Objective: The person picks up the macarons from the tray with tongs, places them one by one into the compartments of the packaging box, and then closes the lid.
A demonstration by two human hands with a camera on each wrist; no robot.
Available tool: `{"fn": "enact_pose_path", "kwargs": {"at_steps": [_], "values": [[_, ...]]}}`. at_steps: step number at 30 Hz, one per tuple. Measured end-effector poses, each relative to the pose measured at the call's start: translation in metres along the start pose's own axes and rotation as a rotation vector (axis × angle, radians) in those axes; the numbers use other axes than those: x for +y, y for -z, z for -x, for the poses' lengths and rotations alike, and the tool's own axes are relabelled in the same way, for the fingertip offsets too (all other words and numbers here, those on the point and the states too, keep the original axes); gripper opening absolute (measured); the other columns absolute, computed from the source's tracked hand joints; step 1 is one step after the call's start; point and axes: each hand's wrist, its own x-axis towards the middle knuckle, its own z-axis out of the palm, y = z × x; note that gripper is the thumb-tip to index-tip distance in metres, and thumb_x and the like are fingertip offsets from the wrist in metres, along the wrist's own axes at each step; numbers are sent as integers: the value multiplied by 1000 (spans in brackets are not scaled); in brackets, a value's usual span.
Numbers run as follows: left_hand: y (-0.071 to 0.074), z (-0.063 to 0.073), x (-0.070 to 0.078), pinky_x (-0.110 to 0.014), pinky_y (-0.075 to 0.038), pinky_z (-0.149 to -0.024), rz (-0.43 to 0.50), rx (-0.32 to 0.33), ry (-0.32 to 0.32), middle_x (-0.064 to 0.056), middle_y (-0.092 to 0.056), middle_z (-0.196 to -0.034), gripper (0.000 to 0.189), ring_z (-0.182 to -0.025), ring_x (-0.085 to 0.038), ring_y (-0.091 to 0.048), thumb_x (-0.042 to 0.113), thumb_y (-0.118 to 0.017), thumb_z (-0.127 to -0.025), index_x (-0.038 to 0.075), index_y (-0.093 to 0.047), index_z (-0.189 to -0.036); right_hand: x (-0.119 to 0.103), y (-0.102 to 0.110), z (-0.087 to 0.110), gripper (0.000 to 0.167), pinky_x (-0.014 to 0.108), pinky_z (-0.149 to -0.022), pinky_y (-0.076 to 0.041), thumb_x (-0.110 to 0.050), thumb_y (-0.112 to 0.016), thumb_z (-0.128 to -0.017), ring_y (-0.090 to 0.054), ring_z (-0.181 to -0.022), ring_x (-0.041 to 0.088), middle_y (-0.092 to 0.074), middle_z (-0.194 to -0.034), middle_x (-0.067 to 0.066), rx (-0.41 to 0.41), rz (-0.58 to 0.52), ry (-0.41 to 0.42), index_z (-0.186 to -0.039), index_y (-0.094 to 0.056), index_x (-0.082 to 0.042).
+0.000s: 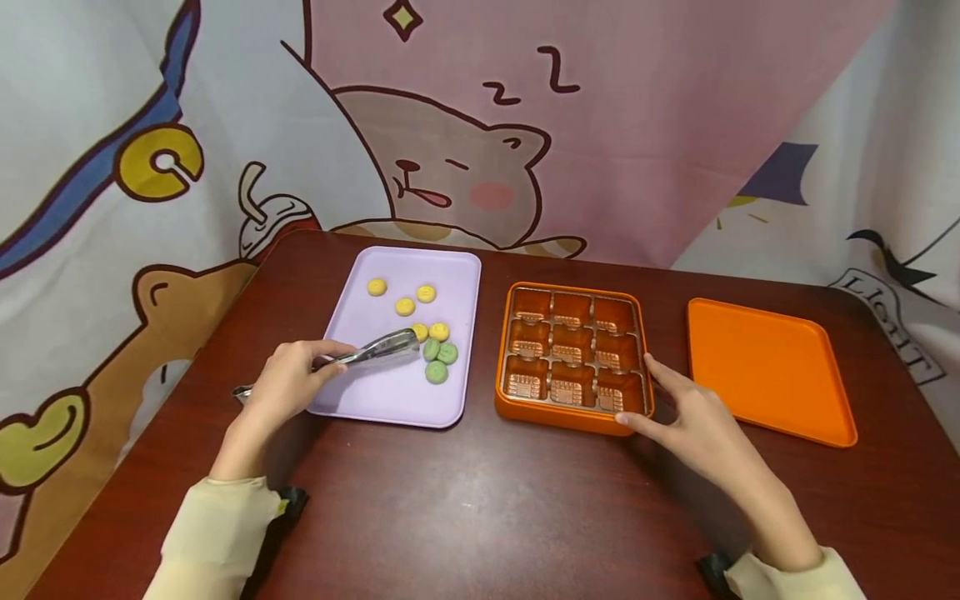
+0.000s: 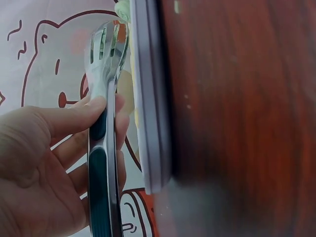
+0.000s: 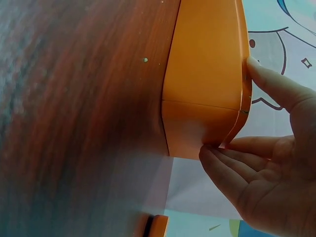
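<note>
Two Zs [image 1: 556, 68] are shown on the backdrop cloth [image 1: 637, 167] — while the drawn ribbon's [image 1: 892, 321] letters can't be surely read

The left wrist view's bottom edge crops the tongs [image 2: 100, 192].

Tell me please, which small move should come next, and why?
Probably, the left hand should guide the silver metal tongs around the nearest small round yellow piece and squeeze gently. Their tips appear right beside it, over the lilac rectangular tray, while all nine compartments of the square orange box look empty.
</note>
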Motion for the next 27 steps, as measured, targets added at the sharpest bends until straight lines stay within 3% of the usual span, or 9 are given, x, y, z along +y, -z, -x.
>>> {"fn": "enact_pose_path", "kwargs": {"at_steps": [11, 27], "values": [[1, -3, 20, -32, -36, -63, 8, 45, -50, -14, -76, -106, 26, -77, -23, -56, 7, -74, -87, 12, -77, -112, 0, -1, 0, 99, 64, -96, -45, -52, -75, -84, -54, -124, 51, -41, -151, 30, 7, -12, 0, -154, -30, 1], [-9, -8, 56, -30, -37, -60, 38, 47, -104, -9, -77, -104, 25, -73, -19, -55, 10, -75, -87, 16, -78, -111, -1, 0, 1, 97, 64, -97, -44, -50, -76, -84, -53, -125, 51, -43, -150, 30, 23, -22, 19, -153, -32, 3]]}}
